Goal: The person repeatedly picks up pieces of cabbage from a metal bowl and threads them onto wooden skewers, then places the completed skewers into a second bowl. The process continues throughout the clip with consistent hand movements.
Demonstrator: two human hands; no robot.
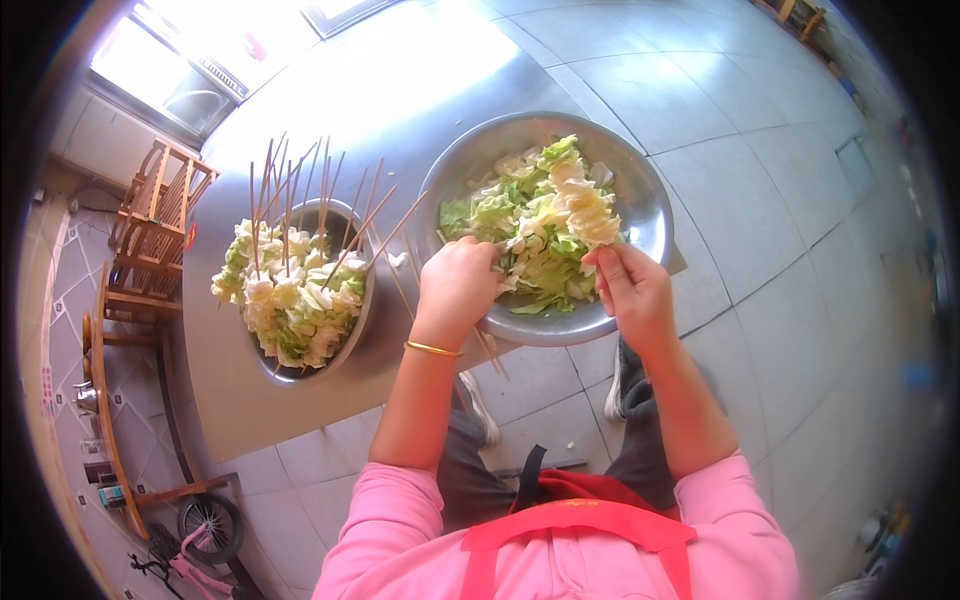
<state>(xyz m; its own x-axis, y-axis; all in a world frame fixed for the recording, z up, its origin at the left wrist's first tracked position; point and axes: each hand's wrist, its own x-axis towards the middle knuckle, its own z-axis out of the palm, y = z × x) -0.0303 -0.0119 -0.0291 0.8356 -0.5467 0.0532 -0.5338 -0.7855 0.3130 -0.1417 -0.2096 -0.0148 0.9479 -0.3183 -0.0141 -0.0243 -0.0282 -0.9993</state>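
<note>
A wide metal bowl (645,202) holds torn cabbage leaves (487,210). Over its right side my right hand (632,289) pinches the near end of a skewer of cabbage (581,195), whose leaves are threaded in a row and point away from me. My left hand (465,281) is at the bowl's left rim, its fingers bent down among loose leaves; what they hold is hidden. Several bare wooden skewers lie beneath and beside my left wrist. To the left, a second metal bowl (364,315) is heaped with skewered cabbage (300,300), many sticks standing up from it.
Both bowls are on a metal table (315,409), the right one reaching past its edge. A wooden chair (161,217) stands beyond the table's left side, with a wooden bench (112,420) nearer. A small pink bicycle (196,544) is at lower left. Tiled floor surrounds the table.
</note>
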